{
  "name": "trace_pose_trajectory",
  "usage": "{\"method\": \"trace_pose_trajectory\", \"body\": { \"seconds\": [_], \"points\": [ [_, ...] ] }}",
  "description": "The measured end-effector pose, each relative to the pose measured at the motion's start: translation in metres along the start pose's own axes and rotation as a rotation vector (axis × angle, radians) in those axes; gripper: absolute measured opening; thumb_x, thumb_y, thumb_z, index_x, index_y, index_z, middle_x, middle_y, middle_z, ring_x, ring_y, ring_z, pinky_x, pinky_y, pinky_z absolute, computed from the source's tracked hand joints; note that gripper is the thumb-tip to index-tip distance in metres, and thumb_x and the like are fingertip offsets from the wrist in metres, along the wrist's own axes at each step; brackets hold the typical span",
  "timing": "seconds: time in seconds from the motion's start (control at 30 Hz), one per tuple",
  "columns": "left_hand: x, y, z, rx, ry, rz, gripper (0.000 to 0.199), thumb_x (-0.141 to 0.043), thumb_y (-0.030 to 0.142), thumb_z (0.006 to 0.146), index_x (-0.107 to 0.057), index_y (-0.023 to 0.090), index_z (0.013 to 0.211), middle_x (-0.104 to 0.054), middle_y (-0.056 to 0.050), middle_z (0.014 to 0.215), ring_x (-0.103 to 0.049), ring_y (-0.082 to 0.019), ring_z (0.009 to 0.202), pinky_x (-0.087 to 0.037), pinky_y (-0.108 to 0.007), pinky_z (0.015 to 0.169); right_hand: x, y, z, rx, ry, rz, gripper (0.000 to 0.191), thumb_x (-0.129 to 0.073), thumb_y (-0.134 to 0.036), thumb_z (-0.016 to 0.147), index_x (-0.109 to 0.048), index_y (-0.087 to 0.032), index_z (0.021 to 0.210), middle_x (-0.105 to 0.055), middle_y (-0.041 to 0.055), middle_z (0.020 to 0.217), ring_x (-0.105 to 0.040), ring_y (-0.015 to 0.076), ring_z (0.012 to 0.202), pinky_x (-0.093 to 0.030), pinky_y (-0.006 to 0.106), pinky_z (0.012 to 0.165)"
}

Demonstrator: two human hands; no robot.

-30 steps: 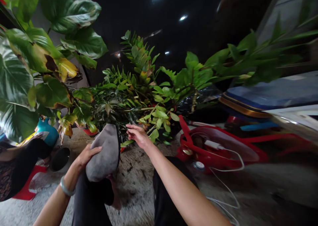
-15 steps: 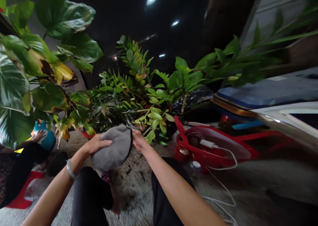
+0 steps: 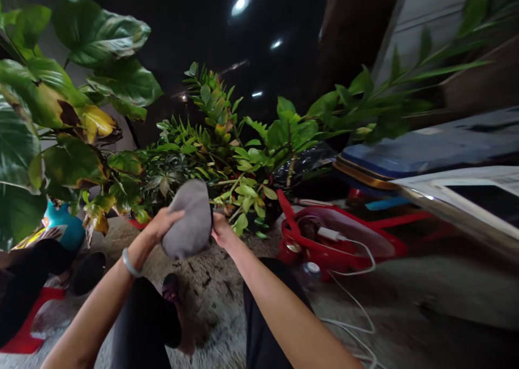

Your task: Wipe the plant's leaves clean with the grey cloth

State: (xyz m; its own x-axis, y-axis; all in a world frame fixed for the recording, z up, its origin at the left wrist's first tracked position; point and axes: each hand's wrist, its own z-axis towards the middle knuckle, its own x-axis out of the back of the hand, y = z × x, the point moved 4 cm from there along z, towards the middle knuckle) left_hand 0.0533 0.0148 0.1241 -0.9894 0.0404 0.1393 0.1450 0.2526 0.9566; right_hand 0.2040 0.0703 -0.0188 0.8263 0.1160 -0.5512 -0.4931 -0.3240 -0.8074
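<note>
A rounded grey cloth piece with a dark edge is held up in front of my knees; I cannot tell exactly what it is. My left hand grips its left side, thumb lying over the near face and the other fingers hidden behind. At the dark right-hand edge, my right hand pinches the rim with its fingers closed. Leafy green plants stand just beyond the cloth. On my left wrist sits a pale bangle.
To the right, a red bag holds a white charger whose cable trails over the ground. A bottle stands beside it. Another person sits at left on a red stool, near a dark bowl.
The cloth has been tilted more upright and raised slightly, moving with my left hand up and to the right. Both hands keep their hold. The view has shifted a little.
</note>
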Motion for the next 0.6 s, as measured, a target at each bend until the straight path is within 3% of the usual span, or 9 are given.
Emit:
{"method": "trace_pose_trajectory", "body": {
  "seconds": [0.07, 0.17, 0.27, 0.33, 0.4, 0.47, 0.53, 0.6],
  "points": [
    [0.002, -0.014, -0.022, 0.032, -0.084, 0.112, 0.030, -0.086, 0.033, 0.065, -0.081, 0.017, 0.090, -0.080, -0.007, 0.085, -0.072, -0.029, 0.088, -0.056, -0.037, 0.084, 0.004, 0.001, 0.000, -0.018, 0.000, -0.023, 0.016, -0.075, -0.027, 0.063, -0.070, -0.019, 0.076, -0.059, -0.0038, 0.045, -0.048, 0.0107, 0.038, -0.037, 0.022, 0.040],
    [0.015, 0.011, -0.037, -0.038, -0.016, 0.030, 0.027, -0.081, 0.039, 0.072, -0.081, 0.018, 0.090, -0.079, -0.007, 0.084, -0.071, -0.026, 0.079, -0.056, -0.034, 0.074, 0.007, -0.001, -0.003, -0.057, 0.003, -0.061, 0.020, -0.070, -0.021, 0.062, -0.070, -0.018, 0.082, -0.062, -0.0032, 0.050, -0.050, 0.0108, 0.040, -0.037, 0.021, 0.040],
    [0.022, 0.057, -0.019, -0.213, 0.140, -0.180, 0.031, -0.082, 0.034, 0.071, -0.079, 0.017, 0.096, -0.079, -0.004, 0.085, -0.071, -0.022, 0.078, -0.056, -0.030, 0.072, 0.003, -0.006, -0.005, -0.053, -0.005, -0.049, 0.030, -0.063, -0.016, 0.061, -0.070, -0.018, 0.090, -0.065, -0.0022, 0.056, -0.052, 0.0109, 0.042, -0.040, 0.022, 0.040],
    [0.019, 0.067, 0.000, -0.234, 0.187, -0.310, 0.032, -0.082, 0.032, 0.069, -0.077, 0.014, 0.094, -0.079, -0.005, 0.084, -0.071, -0.021, 0.079, -0.056, -0.030, 0.076, -0.002, -0.006, -0.005, -0.053, -0.007, -0.043, 0.034, -0.062, -0.015, 0.061, -0.069, -0.018, 0.093, -0.065, -0.0019, 0.058, -0.052, 0.0113, 0.043, -0.041, 0.022, 0.040],
    [0.010, 0.048, 0.013, -0.117, 0.181, -0.358, 0.033, -0.083, 0.033, 0.066, -0.075, 0.012, 0.090, -0.078, -0.007, 0.081, -0.071, -0.022, 0.078, -0.057, -0.032, 0.078, -0.003, -0.002, -0.003, -0.064, 0.022, -0.059, 0.028, -0.062, -0.016, 0.061, -0.068, -0.018, 0.089, -0.063, -0.0027, 0.054, -0.050, 0.0114, 0.041, -0.039, 0.022, 0.038],
    [0.001, 0.012, 0.012, 0.047, 0.126, -0.289, 0.034, -0.083, 0.034, 0.065, -0.075, 0.012, 0.089, -0.078, -0.009, 0.080, -0.071, -0.024, 0.076, -0.057, -0.035, 0.078, -0.002, 0.003, 0.001, -0.071, 0.055, -0.073, 0.017, -0.064, -0.021, 0.064, -0.066, -0.019, 0.082, -0.058, -0.0041, 0.049, -0.047, 0.0115, 0.038, -0.036, 0.022, 0.037],
    [-0.003, -0.023, -0.005, 0.159, 0.030, -0.146, 0.035, -0.082, 0.033, 0.064, -0.076, 0.013, 0.092, -0.079, -0.009, 0.083, -0.072, -0.025, 0.077, -0.057, -0.036, 0.079, 0.002, 0.008, 0.004, -0.063, 0.069, -0.069, 0.014, -0.069, -0.027, 0.068, -0.066, -0.019, 0.078, -0.055, -0.0049, 0.045, -0.046, 0.0118, 0.037, -0.035, 0.023, 0.038],
    [0.000, -0.038, -0.026, 0.192, -0.083, -0.012, 0.035, -0.082, 0.034, 0.064, -0.078, 0.015, 0.092, -0.079, -0.009, 0.086, -0.072, -0.027, 0.082, -0.056, -0.037, 0.080, 0.005, 0.009, 0.007, -0.035, 0.057, -0.057, 0.019, -0.073, -0.032, 0.069, -0.067, -0.018, 0.080, -0.055, -0.0047, 0.045, -0.048, 0.0123, 0.038, -0.037, 0.024, 0.039]
  ]
}}
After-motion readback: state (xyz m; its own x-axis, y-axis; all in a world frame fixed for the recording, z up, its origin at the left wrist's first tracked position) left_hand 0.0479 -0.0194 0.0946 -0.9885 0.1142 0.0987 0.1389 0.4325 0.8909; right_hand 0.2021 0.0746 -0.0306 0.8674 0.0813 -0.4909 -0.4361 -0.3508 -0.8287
